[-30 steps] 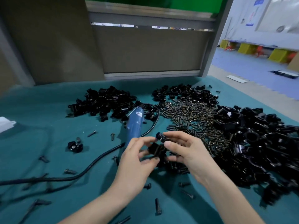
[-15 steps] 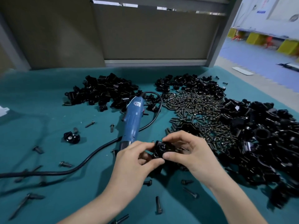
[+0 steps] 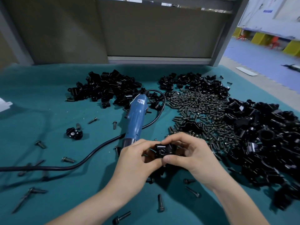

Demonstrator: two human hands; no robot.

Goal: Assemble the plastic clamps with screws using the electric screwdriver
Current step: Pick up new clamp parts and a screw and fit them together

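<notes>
Electric screwdriver (image 3: 136, 117) lies idle on the green mat (image 3: 48, 120), tip just behind the left hand (image 3: 134, 161). Left hand and right hand (image 3: 191, 158) both pinch one black clamp (image 3: 164, 151) between them, low over the mat — screw hole facing up. Advice: seat the halves flush and align the bores before taking a bolt from the screw pile (image 3: 199, 109) — misalignment risks cross-threading.

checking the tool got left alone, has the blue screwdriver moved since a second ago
No. The blue screwdriver still lies with its tail against the left clamp pile; only the camera shifted.
</notes>
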